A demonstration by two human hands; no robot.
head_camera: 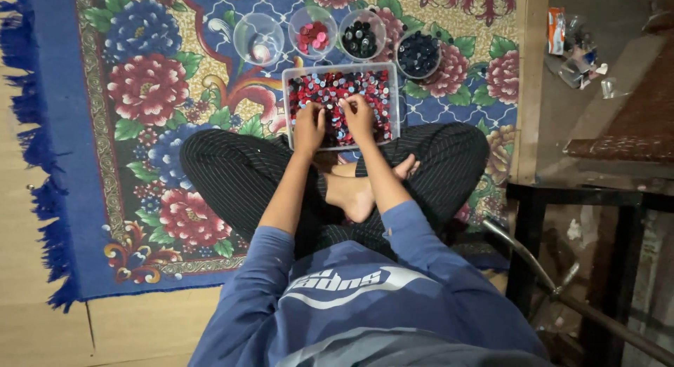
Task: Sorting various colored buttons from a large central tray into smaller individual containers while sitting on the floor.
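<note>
I sit cross-legged on a flowered rug (140,93). A clear rectangular tub (289,76) in front of my legs is full of small red, black and blue buttons (330,86). My left hand (309,127) and my right hand (359,116) both rest in the tub, fingers down among the buttons. Whether either hand pinches a button is too small to tell. Beyond the tub stand several round clear cups: one with little in it (258,38), one with pink-red buttons (313,31), one with black buttons (362,34), one with dark blue buttons (418,55).
The rug's blue fringe (35,198) meets a wooden floor (42,325) at left. A dark metal frame (533,241) and a brown mat (625,121) lie at right, with small packets and clutter (576,51) at the upper right.
</note>
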